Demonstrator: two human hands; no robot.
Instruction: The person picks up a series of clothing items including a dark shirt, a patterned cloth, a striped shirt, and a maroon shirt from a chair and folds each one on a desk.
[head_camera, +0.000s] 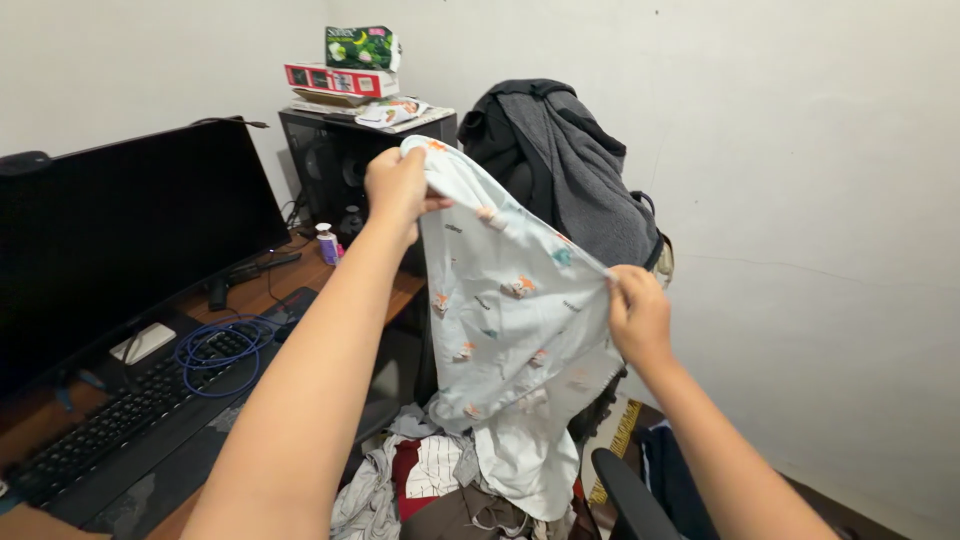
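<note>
Item: pale printed garment (510, 300), held up in mid-air, centre of scene, above a clothes pile (450, 480) on a chair.
Left hand (397, 188): raised, fingers closed on the garment's top edge.
Right hand (638, 315): lower right, fingers pinching the far edge.
Handling note: keep both grips firm and the held edge taut, so the cloth hangs flat.
Left: desk (300, 280), monitor (130, 230), keyboard (130, 410).

From my feed, the pale printed garment (510, 300) hides the chair's seat and part of the dark jacket (570, 160) behind it. The clothes pile (440, 490) and keyboard (110, 420) run off the bottom edge; the small bottle (327, 243) is perhaps too small to identify.
</note>
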